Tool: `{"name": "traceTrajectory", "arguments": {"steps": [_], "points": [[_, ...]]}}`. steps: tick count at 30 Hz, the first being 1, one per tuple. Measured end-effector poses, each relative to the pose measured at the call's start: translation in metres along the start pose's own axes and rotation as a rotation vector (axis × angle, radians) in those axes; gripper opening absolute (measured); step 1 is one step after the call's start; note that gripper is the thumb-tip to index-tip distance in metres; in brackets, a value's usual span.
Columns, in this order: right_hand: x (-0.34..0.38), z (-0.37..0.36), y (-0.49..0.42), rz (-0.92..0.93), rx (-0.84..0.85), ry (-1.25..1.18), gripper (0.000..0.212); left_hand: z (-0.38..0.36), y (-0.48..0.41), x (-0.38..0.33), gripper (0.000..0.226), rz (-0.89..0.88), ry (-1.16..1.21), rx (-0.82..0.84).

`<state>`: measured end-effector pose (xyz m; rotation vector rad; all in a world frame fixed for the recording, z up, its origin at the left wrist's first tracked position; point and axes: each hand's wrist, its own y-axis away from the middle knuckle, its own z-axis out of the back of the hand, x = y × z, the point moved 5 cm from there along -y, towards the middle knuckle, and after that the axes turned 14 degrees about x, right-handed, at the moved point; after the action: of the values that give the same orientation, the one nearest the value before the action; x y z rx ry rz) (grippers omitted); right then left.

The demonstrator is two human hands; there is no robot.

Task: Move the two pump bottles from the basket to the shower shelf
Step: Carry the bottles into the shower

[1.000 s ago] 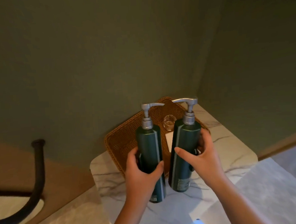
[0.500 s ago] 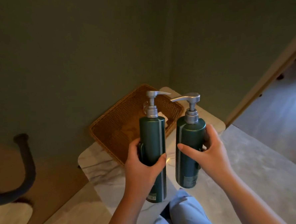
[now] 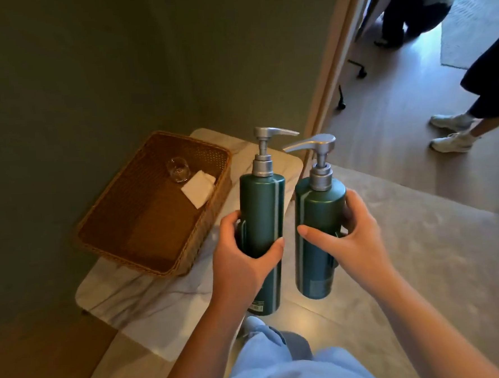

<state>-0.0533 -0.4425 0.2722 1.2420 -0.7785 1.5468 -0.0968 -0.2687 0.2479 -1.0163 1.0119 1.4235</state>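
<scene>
Holding one dark green pump bottle in each hand, the person carries both upright in the air, out of the wicker basket [image 3: 145, 224] and to its right. The left hand [image 3: 241, 262] wraps around the middle of the left bottle [image 3: 263, 217], thumb on the right face and fingers curled around the left side, closed firmly on it. The right hand [image 3: 348, 241] grips the right bottle [image 3: 318, 228] at mid-height, thumb pressed across the front and fingers curled behind. Both bottles have silver pump heads; the left one's spout points right, the right one's spout points left, and the two spouts nearly cross. The bottles sit just beside each other without touching.

The basket rests on a white marble-patterned ledge [image 3: 150, 306] against a dark green wall. Inside it, toward the far corner, lie a small clear glass [image 3: 178, 171] and a folded white cloth [image 3: 198, 187], touching or nearly so. Beneath the bottles is a grey stone-like floor. Light blue trousers [image 3: 282, 362] show at the bottom edge. Through a doorway at upper right, the legs and white shoes [image 3: 452, 134] of another person stand on a wooden floor.
</scene>
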Motion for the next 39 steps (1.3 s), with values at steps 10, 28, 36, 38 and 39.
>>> {"name": "traceTrajectory", "arguments": {"steps": [10,28,36,38,39], "points": [[-0.035,0.085,0.129,-0.125,-0.297,-0.034,0.066,-0.115,0.044,-0.029,0.061,-0.01,-0.015,0.33],[-0.085,0.184,0.396,-0.225,-0.99,-0.18,0.057,-0.34,0.169,-0.105,0.051,-0.252,-0.082,1.049],[-0.119,0.226,0.481,-0.286,-1.323,-0.234,0.059,-0.455,0.202,-0.124,0.052,-0.33,-0.126,1.313],[-0.13,0.243,0.496,-0.303,-1.397,-0.254,0.064,-0.489,0.206,-0.128,0.052,-0.34,-0.129,1.373],[-0.136,0.254,0.502,-0.311,-1.424,-0.261,0.065,-0.507,0.207,-0.131,0.053,-0.345,-0.133,1.401]]}}
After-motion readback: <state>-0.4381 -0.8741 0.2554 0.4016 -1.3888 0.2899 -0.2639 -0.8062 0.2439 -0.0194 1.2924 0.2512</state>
